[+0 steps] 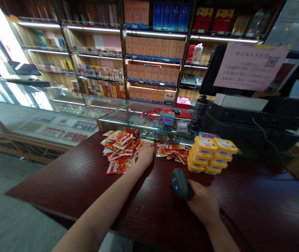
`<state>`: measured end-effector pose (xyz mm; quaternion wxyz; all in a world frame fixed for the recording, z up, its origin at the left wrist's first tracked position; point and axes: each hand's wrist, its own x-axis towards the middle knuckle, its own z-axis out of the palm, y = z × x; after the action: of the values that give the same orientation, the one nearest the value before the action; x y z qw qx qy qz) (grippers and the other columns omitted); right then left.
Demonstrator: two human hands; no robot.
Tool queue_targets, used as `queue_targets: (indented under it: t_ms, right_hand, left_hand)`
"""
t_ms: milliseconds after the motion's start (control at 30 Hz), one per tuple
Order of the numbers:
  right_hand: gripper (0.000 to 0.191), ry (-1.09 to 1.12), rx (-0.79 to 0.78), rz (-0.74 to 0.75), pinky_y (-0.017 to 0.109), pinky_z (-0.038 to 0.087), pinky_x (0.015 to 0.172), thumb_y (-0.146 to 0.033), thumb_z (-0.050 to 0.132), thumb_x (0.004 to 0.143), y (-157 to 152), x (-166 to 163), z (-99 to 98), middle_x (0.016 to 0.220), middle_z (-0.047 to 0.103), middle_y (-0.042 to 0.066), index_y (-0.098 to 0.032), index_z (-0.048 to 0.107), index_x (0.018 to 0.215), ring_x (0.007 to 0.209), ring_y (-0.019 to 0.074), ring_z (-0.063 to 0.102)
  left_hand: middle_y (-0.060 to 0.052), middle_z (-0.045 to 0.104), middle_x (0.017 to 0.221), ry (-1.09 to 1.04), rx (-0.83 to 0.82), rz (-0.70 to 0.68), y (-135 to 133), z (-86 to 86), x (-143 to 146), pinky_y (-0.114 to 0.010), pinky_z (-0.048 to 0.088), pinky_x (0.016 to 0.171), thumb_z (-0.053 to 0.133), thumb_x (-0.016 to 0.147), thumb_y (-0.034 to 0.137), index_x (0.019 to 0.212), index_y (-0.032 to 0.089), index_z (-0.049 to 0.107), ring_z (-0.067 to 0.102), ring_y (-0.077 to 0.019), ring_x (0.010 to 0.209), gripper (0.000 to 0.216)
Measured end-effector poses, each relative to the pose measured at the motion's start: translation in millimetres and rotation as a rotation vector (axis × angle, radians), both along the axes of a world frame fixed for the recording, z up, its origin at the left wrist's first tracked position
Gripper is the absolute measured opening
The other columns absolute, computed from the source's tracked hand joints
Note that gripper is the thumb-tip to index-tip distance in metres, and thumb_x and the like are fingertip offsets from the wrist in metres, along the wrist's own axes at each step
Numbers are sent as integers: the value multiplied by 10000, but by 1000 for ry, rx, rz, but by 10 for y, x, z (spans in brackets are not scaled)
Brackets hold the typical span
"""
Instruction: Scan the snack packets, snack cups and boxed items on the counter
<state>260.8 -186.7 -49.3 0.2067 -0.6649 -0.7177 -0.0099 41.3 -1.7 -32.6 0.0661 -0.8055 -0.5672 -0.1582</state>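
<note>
My right hand is wrapped round the handle of a dark barcode scanner with a lit blue light, its head facing up and left. My left hand reaches to the right side of a heap of orange-red snack packets. Its fingers are bent over a snack packet; the fingertips are partly hidden. Just right of that hand lies a smaller group of similar packets. Yellow-lidded plastic tubs stand in stacks beyond the scanner, to the right.
The dark wooden counter meets a glass display case. On the glass stand a blue and pink box and a black bottle. A monitor with a paper sign rises at right. The scanner's cable trails toward me.
</note>
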Motion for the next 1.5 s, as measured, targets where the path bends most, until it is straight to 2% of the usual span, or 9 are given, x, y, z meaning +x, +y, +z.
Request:
queue_targets:
  t_ms: [200, 600, 733, 900, 1033, 1167, 1300, 1433, 1500]
  right_hand:
    - [302, 3, -6, -14, 278, 430, 724, -174, 551, 737, 8, -4, 6, 934, 723, 62, -209, 645, 1022, 843, 218, 666]
    - [294, 7, -57, -16, 272, 415, 698, -159, 540, 740, -25, -40, 133, 907, 715, 38, -212, 632, 1014, 826, 209, 662]
    - [295, 1, -66, -26, 265, 413, 698, -178, 548, 742, -6, -27, 104, 920, 718, 31, -225, 635, 1019, 819, 197, 661]
    - [299, -20, -76, -43, 274, 424, 712, -190, 569, 749, 6, -27, 62, 953, 722, 49, -220, 638, 1038, 846, 207, 663]
    - [294, 14, -93, -52, 273, 433, 685, -174, 572, 753, 2, -72, 136, 963, 732, 48, -232, 640, 1033, 840, 214, 676]
    - [309, 239, -80, -36, 293, 460, 649, -222, 600, 749, 22, -175, 293, 876, 745, 50, -232, 640, 1056, 791, 247, 691]
    - [277, 687, -44, 151, 307, 498, 705, -301, 665, 719, 92, -345, 440, 908, 736, 74, -186, 660, 971, 828, 240, 676]
    - [255, 1034, -144, 104, 242, 391, 392, -395, 705, 683, 155, -528, 498, 451, 554, -43, -172, 601, 753, 380, 131, 495]
    - [300, 1164, -192, 70, 211, 322, 334, -424, 726, 656, 160, -594, 498, 376, 458, -90, -179, 560, 704, 306, 88, 393]
  left_hand:
    - [-201, 571, 1109, 7, -9, 351, 177, 153, -82, -428, 316, 877, 424, 843, 171, 993, 115, 667, 432, -317, 1087, 291]
    - [-186, 565, 1133, -117, -51, 410, 225, 294, 1, -377, 399, 873, 437, 832, 102, 1170, 117, 495, 530, -288, 1088, 343]
    - [-173, 586, 1119, -392, -88, 328, 175, 248, -43, -339, 460, 834, 618, 754, 162, 1096, 116, 561, 616, -264, 982, 350]
    - [-93, 692, 918, -1202, -158, -15, -65, -141, -75, -351, 506, 773, 646, 730, 274, 982, 132, 620, 655, -220, 826, 290]
    - [-69, 688, 991, -1461, -240, -155, -214, -383, -47, -348, 515, 801, 699, 645, 246, 1018, 154, 565, 649, -192, 878, 407]
    - [-85, 677, 1017, -1543, -284, -205, -198, -456, -37, -380, 506, 842, 726, 608, 230, 988, 158, 538, 651, -202, 915, 430]
    - [-81, 668, 1028, -1561, -271, -235, -162, -484, -29, -385, 500, 863, 701, 637, 221, 999, 163, 516, 646, -203, 939, 411]
    - [-76, 667, 1012, -1481, -216, -193, -185, -480, -37, -368, 504, 846, 680, 656, 205, 999, 161, 518, 646, -201, 919, 381]
    - [-80, 666, 1006, -1426, -185, -181, -199, -467, -49, -356, 507, 832, 674, 658, 190, 994, 155, 528, 648, -201, 898, 367]
